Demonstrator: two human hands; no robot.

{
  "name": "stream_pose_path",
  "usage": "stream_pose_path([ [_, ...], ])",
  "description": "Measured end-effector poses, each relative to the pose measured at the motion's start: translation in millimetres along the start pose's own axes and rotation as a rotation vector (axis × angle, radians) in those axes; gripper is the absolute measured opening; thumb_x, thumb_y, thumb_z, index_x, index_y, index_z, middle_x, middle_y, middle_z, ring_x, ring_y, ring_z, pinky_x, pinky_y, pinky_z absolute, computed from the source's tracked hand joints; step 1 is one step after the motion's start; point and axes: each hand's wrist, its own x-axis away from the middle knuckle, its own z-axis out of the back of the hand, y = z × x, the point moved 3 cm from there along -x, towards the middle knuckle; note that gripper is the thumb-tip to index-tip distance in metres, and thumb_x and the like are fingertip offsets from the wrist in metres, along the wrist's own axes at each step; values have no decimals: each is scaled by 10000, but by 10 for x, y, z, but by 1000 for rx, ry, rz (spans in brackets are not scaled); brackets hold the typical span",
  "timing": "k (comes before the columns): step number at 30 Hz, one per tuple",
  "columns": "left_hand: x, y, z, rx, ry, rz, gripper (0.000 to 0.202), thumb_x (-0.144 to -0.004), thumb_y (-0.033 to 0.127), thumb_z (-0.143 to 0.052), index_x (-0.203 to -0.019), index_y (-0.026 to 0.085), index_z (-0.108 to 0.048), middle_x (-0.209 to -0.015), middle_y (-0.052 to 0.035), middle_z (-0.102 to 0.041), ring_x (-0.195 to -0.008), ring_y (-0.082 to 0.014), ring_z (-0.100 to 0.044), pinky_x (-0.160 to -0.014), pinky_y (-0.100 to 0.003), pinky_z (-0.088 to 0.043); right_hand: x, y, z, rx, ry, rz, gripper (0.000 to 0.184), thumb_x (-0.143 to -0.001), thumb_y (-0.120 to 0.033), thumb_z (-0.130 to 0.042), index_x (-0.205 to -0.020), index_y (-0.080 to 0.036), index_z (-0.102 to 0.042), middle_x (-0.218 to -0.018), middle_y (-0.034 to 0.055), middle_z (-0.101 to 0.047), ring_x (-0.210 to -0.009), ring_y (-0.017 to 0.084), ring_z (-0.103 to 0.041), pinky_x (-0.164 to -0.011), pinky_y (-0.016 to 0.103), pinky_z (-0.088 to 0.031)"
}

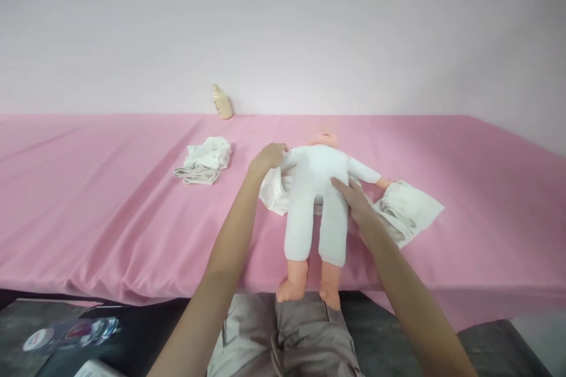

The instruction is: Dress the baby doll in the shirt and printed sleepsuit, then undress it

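A baby doll (316,200) with a white cloth body lies on its back on the pink table (110,200), feet hanging over the near edge. A white garment (411,209) is spread under and beside it. My left hand (269,157) is closed on a fold of the white garment at the doll's arm near its shoulder. My right hand (356,200) lies flat with fingers stretched out on the doll's hip, pressing it down.
A crumpled white cloth (206,160) lies left of the doll. A beige bottle (221,102) stands at the back by the pale wall. A plastic water bottle (71,333) lies on the floor at lower left. My grey trousers show below the table edge.
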Motion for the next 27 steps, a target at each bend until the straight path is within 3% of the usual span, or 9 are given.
stream_pose_path([
  [5, -177, -81, -121, -38, 169, -65, 418, -838, 74, -319, -1194, 142, -528, -1141, -113, -585, -1059, -199, -537, -921, -287, -397, 108, -87, -21, 70, -34, 90, 379, -703, -354, -686, -1046, -217, -604, -1044, 49, -676, -876, 202, -652, -704, 312, -576],
  [12, -218, -164, -95, 13, 321, -96, 419, -862, 97, -286, -1223, 138, -496, -1095, -119, -564, -1035, -201, -529, -946, -306, -383, 115, -120, -28, 111, -38, 115, 369, -697, -358, -696, -1029, -222, -609, -1005, 34, -685, -866, 195, -652, -687, 296, -577],
  [15, -218, -145, -94, 69, 374, -141, 460, -870, 103, -262, -1302, 140, -414, -1138, -122, -546, -1038, -205, -528, -938, -321, -392, 152, -141, -57, 105, -74, 117, 366, -710, -352, -687, -1043, -225, -606, -1030, 33, -678, -891, 193, -648, -704, 295, -578],
  [20, -205, -16, -118, 145, 394, -201, 508, -867, 106, -263, -1371, 151, -313, -1222, -120, -522, -1076, -209, -517, -951, -338, -389, 161, -77, -110, 130, -108, 82, 376, -708, -360, -689, -1051, -234, -600, -1077, 47, -662, -902, 205, -646, -699, 311, -582],
  [24, -222, 152, -174, 201, 378, -329, 536, -819, 84, -317, -1352, 127, -338, -1300, -115, -493, -1152, -200, -479, -991, -327, -367, 104, 6, -132, 151, -176, 104, 377, -713, -374, -686, -1050, -228, -604, -1086, 51, -657, -924, 197, -639, -734, 303, -575],
  [27, -273, 170, -218, 258, 372, -347, 509, -819, 81, -297, -1320, 125, -377, -1337, -88, -478, -1203, -165, -446, -1035, -308, -328, 94, 16, -121, 169, -186, 119, 394, -716, -387, -683, -1065, -225, -599, -1090, 53, -655, -923, 197, -638, -729, 300, -573],
])
